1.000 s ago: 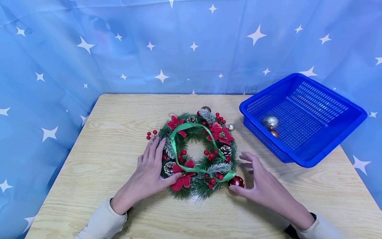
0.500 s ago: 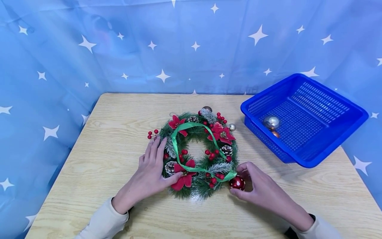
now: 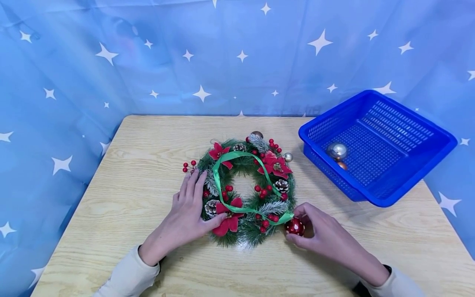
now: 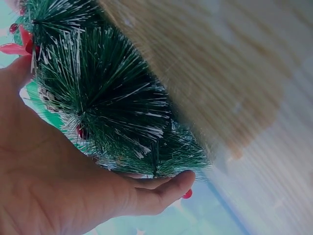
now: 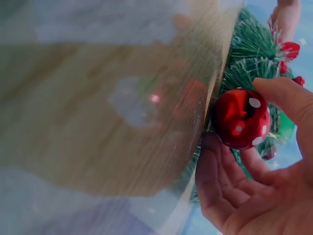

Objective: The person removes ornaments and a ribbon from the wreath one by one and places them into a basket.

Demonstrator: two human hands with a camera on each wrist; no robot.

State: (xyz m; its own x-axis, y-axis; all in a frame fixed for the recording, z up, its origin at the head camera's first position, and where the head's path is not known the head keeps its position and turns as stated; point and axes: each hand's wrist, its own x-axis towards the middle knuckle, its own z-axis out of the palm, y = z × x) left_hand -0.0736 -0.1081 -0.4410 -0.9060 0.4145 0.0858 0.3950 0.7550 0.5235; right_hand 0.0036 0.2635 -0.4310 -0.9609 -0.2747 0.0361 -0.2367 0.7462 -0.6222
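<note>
A green Christmas wreath with red flowers, pinecones, berries and a loose green ribbon lies on the table. My left hand rests on its left side, fingers stretched along the outer edge and thumb on a red flower. The left wrist view shows the fingers against the wreath's needles. At the lower right edge of the wreath, my right hand holds a shiny red Christmas ball with white dots between thumb and fingers. The ribbon's end lies right beside the ball.
A blue perforated basket stands at the right rear of the table. Inside it are a silver ball and a copper-coloured ball. A blue curtain with white stars hangs behind.
My right hand has lowered and its fingers have closed in around the red ball. The left hand has stayed in place on the wreath.
</note>
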